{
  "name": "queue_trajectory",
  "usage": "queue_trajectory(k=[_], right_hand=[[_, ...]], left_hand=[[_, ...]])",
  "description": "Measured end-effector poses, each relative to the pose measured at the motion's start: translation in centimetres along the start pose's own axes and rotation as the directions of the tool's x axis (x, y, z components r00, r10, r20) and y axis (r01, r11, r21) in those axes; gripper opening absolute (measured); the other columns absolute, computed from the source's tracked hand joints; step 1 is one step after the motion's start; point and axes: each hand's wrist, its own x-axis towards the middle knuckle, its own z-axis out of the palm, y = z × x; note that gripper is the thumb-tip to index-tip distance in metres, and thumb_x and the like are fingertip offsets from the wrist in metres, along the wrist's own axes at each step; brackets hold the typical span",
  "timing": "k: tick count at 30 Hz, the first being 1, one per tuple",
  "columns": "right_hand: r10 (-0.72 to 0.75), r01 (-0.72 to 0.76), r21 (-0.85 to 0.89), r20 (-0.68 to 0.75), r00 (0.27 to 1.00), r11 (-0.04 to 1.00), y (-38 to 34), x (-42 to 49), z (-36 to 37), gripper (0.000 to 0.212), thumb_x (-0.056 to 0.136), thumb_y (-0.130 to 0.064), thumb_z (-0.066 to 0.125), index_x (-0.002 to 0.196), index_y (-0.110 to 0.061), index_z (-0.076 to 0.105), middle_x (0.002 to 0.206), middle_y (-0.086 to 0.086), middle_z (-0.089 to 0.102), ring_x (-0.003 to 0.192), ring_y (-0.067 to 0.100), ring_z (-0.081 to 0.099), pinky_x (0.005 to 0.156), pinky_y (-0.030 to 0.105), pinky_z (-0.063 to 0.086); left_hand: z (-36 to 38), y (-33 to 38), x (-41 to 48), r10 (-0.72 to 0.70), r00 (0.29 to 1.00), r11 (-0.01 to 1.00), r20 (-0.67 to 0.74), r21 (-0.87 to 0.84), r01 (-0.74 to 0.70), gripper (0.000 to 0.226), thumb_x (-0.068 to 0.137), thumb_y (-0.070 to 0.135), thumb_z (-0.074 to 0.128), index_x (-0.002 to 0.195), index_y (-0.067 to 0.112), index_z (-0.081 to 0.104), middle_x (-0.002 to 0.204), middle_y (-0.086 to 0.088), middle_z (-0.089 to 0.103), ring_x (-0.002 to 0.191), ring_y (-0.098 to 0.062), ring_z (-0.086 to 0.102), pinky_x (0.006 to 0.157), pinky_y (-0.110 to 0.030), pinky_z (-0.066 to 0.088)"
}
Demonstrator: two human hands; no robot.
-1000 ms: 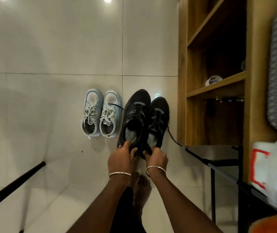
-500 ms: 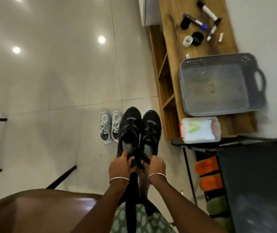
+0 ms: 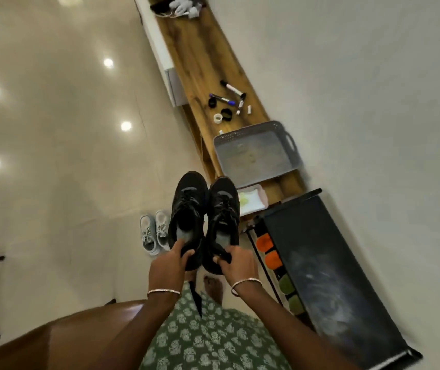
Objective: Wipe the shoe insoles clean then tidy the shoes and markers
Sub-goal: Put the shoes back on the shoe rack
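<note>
A pale sneaker pair [image 3: 154, 232] stands on the floor just left of the left fingers. The left hand [image 3: 170, 265] grips the left black sneaker [image 3: 188, 206] by its heel, thumb inside. The right hand [image 3: 236, 263] pinches the right black sneaker [image 3: 222, 209] by its heel. This looks like carrying the shoes to be wiped or tidied, which next calls for a place to set them down. The wipes tub [image 3: 252, 200] lies beyond the right fingers and the markers [image 3: 230, 98] farther off. No writing is legible.

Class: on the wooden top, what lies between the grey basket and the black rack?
A small plastic box, holding something white and green, seen in the head view.
</note>
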Motion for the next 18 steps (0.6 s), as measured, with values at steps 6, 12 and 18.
queue_trajectory(k=[6, 12, 18], right_hand=[[0.139, -0.117, 0.121, -0.191, 0.972, 0.986, 2.8, -4.1, -4.3, 0.021, 0.088, -0.04, 0.067, 0.093, -0.02, 0.075, 0.079, 0.008, 0.07, 0.081, 0.027, 0.065, 0.059, 0.031, 0.041], [0.423, -0.336, 0.309, -0.285, 0.86, 0.89, 7.5, -5.7, -5.6, 0.019, 0.086, -0.04, 0.07, 0.095, -0.023, 0.075, 0.081, 0.007, 0.072, 0.086, 0.031, 0.067, 0.067, 0.035, 0.051], [0.638, -0.495, 0.438, -0.286, 0.715, 0.75, 12.1, -5.3, -5.0, 0.021, 0.09, -0.038, 0.067, 0.101, -0.021, 0.074, 0.085, 0.007, 0.072, 0.091, 0.03, 0.066, 0.069, 0.035, 0.05]], left_hand=[[-0.7, 5.6, 1.6, 0.274, 0.962, 0.958, 0.018, 0.084, -0.274, 0.023, 0.09, 0.032, 0.072, 0.096, 0.013, 0.061, 0.056, -0.011, 0.059, 0.049, -0.034, 0.06, 0.042, -0.026, 0.026], [1.7, 12.3, 4.1, 0.502, 0.852, 0.849, 0.145, 0.104, -0.518, 0.023, 0.089, 0.031, 0.074, 0.095, 0.012, 0.062, 0.061, -0.014, 0.062, 0.056, -0.039, 0.061, 0.046, -0.031, 0.029], [6.4, 17.6, 5.7, 0.624, 0.73, 0.748, 0.28, 0.056, -0.661, 0.023, 0.101, 0.035, 0.054, 0.109, 0.013, 0.057, 0.087, -0.014, 0.07, 0.083, -0.039, 0.066, 0.059, -0.035, 0.034]])
